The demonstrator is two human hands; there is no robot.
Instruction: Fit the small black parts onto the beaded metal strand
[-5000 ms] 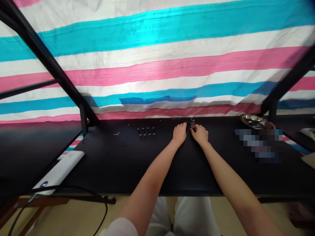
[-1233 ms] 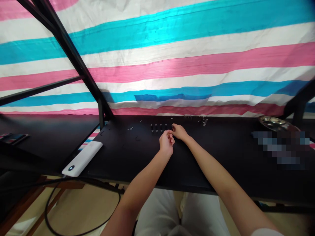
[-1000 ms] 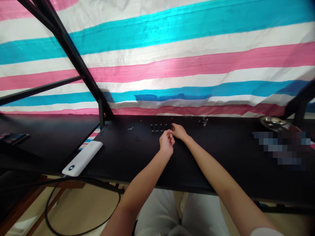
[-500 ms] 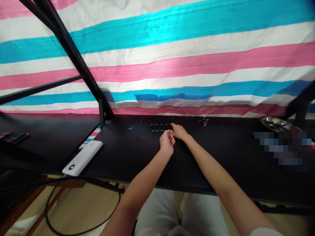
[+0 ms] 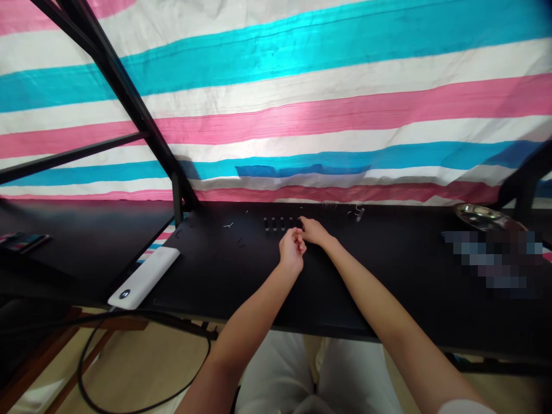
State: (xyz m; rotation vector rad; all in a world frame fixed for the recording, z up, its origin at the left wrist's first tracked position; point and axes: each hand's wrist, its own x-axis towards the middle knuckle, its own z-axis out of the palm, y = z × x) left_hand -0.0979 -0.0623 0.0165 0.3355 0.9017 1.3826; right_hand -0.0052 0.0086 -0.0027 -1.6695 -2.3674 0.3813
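Observation:
On the black table (image 5: 345, 287) stands a short row of small dark upright pieces (image 5: 278, 223). My right hand (image 5: 315, 231) rests at the right end of that row, fingers pinched on a tiny piece I cannot make out. My left hand (image 5: 292, 250) is curled in a loose fist just in front of the row, fingertips close to my right hand; nothing shows in it. Bits of thin wire (image 5: 228, 225) lie left of the row, and a small cluster of metal bits (image 5: 357, 211) lies to the right near the back edge.
A white power bank (image 5: 144, 277) with a black cable (image 5: 142, 322) lies on the table's left front corner. A metal dish (image 5: 485, 216) sits at the far right. Black frame posts (image 5: 129, 103) rise at left; a striped cloth (image 5: 302, 103) hangs behind.
Five seconds ago both hands were at the metal bits further right; they are at the row of dark pieces now. Over the last second they have barely moved.

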